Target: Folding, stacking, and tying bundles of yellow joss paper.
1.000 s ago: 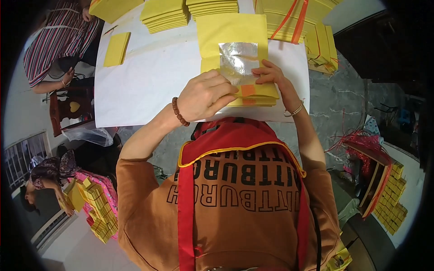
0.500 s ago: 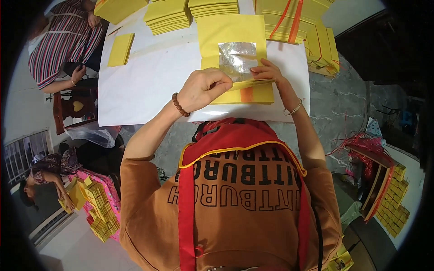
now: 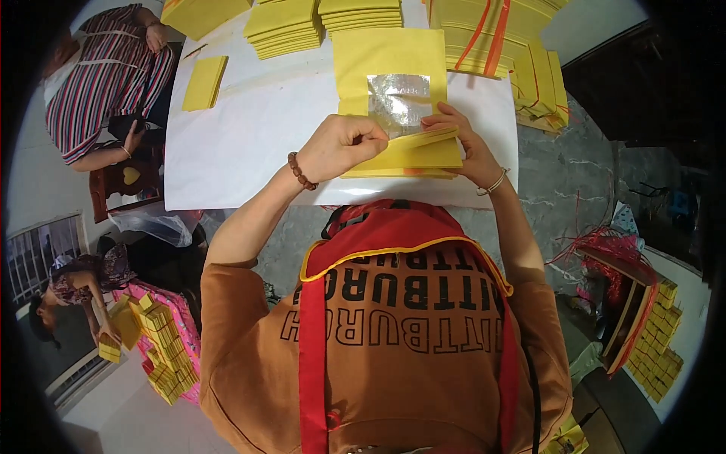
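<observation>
While both hands work at the near edge of the white table (image 3: pixel 249 144), I note my left hand (image 3: pixel 344 147) curled, thumb and fingers pinched on the corner of the top yellow sheet (image 3: pixel 423 145) of a small yellow stack (image 3: pixel 404 160). My right hand (image 3: pixel 461 140) lies on the stack's right side, fingers spread along the lifted sheet's edge, thumb beneath it as far as I can tell. Just beyond the stack lies a larger yellow sheet (image 3: pixel 378 60) bearing a square of silver foil (image 3: pixel 397 98); the raised sheet overlaps the foil's lower edge. Further stacks of yellow paper (image 3: pixel 283 26) line the far edge. A person in a striped dress (image 3: pixel 106 76) sits at the table's left end.
</observation>
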`<state>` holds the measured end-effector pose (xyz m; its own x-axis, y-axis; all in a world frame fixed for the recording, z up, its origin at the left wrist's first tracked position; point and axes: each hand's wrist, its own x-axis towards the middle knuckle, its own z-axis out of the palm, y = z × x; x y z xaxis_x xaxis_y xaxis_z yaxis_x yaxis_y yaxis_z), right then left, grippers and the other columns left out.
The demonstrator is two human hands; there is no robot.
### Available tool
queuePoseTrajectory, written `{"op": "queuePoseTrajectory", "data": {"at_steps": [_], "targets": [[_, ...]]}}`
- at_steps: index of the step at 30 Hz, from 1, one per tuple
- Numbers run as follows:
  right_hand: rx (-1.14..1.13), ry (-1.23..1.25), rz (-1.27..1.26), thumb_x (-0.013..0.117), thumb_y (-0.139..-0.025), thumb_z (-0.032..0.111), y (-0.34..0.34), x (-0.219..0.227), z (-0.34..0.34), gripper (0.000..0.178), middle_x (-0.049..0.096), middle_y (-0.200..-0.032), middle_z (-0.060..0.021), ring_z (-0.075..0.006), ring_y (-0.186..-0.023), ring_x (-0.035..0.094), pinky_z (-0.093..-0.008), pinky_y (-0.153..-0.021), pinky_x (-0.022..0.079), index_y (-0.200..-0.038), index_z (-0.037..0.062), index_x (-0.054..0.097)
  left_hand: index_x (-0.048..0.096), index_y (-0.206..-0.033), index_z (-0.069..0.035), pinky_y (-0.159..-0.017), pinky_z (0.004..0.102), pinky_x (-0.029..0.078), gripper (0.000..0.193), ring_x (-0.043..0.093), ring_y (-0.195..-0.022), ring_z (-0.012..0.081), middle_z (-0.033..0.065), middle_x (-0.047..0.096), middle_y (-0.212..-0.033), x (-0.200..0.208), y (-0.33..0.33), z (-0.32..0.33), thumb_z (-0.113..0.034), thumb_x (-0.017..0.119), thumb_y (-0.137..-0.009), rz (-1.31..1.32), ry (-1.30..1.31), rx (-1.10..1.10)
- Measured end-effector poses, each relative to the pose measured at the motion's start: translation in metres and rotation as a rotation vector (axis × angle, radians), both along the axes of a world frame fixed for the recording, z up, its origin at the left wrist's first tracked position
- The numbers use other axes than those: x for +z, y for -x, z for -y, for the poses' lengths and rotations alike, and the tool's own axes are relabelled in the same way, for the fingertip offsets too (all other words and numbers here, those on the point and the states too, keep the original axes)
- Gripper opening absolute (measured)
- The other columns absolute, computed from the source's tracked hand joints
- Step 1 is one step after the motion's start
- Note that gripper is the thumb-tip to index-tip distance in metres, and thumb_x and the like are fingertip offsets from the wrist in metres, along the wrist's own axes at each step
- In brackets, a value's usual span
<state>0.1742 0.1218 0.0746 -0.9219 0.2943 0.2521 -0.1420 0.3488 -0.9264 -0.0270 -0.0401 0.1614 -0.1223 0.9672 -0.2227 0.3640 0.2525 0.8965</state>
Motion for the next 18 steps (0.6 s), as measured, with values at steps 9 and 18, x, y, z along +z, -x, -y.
{"op": "queuePoseTrajectory", "data": {"at_steps": [9,18], "targets": [[0.007,-0.009,0.005,0.075,-0.061,0.015,0.0007,0.0002,-0.0011,0.057,0.049,-0.125,0.001,-0.0272,-0.131,0.025,-0.0395,-0.108,0.022,-0.114,0.0123,0.055,0.062,-0.083,0.002,-0.046,0.0197,0.03,0.014,0.038,-0.054,0.0015,-0.0046,0.049,-0.062,-0.0021,0.0041,-0.0022,-0.011,0.056,-0.084,0.016,0.011,-0.021],[0.004,-0.016,0.013,0.074,-0.061,0.014,0.0026,0.0014,-0.0018,0.055,0.049,-0.125,0.0006,-0.0278,-0.131,0.025,-0.04,-0.107,0.023,-0.113,0.0122,0.055,0.061,-0.083,0.002,-0.049,0.0198,0.033,0.013,0.041,-0.058,0.0025,-0.0024,0.051,-0.066,-0.001,0.0049,-0.0022,-0.01,0.055,-0.084,-0.007,-0.005,-0.047]]}}
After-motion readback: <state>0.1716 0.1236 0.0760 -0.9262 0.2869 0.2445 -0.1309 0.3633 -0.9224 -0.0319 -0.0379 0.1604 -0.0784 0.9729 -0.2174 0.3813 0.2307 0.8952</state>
